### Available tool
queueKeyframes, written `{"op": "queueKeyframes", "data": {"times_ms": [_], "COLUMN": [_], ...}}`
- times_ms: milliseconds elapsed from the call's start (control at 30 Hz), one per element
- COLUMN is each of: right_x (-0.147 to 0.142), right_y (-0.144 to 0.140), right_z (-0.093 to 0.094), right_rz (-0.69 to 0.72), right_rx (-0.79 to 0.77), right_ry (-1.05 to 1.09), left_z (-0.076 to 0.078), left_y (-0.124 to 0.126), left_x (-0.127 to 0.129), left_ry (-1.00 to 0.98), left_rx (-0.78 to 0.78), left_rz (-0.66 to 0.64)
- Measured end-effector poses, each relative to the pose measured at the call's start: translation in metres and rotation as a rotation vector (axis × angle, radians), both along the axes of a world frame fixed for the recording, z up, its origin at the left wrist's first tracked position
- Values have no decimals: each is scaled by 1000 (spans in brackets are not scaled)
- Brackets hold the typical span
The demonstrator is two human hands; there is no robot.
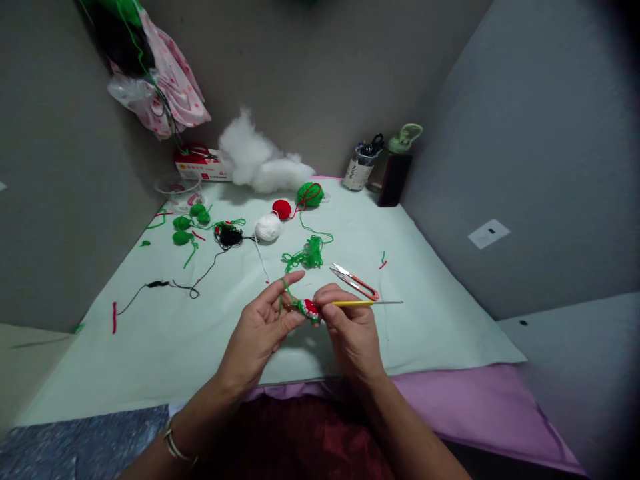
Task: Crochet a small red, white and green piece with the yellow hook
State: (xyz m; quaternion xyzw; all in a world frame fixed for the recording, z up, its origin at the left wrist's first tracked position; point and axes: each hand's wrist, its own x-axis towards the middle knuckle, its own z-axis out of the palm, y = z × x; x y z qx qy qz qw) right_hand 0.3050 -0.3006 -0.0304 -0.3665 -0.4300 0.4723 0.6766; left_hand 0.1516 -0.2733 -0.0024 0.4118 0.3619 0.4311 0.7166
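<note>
Pale green counter (pixel 440 320) filling the middle of the frame, grey walls on three sides, pink cloth (pixel 475 400) along its lower edge. White stuffing (pixel 260 163) heaped at the upper centre, against the back wall. Pink patterned bag (pixel 170 87) hanging at the upper left. Dark bottle (pixel 395 177) with a green lid and a jar (pixel 359 170) at the back, right of centre. Green yarn ball (pixel 310 194), red yarn ball (pixel 282 209) and white yarn ball (pixel 269 227) close together, just below the stuffing. Loose green yarn (pixel 305 257) tangled below them.

Left hand (pixel 263 327) and right hand (pixel 350 330) side by side, low in the centre. Left fingers (pixel 293 280) pinching a small red and green crochet piece (pixel 309 309), green strand looped over the forefinger. Right fingers (pixel 333 300) closed on a yellow-handled crochet hook (pixel 357 303), shaft pointing right. Crochet piece held between both hands, above the counter. Red-handled snips (pixel 356 282) lying just above the right hand.
</note>
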Motion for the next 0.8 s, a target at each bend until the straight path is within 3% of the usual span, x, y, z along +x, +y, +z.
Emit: {"op": "queueKeyframes", "data": {"times_ms": [167,600,800], "right_x": [-1,-9,-7], "right_y": [2,1,3], "right_z": [1,0,6], "right_rz": [13,-16,12], "right_rx": [-48,-32,-113], "right_ry": [16,55,146], "left_z": [2,4,1], "left_y": [7,6,7], "left_x": [0,0,-5], "left_ry": [-55,-121,-189], "left_rx": [-33,-141,-203], "left_rz": [-92,-157,-232]}}
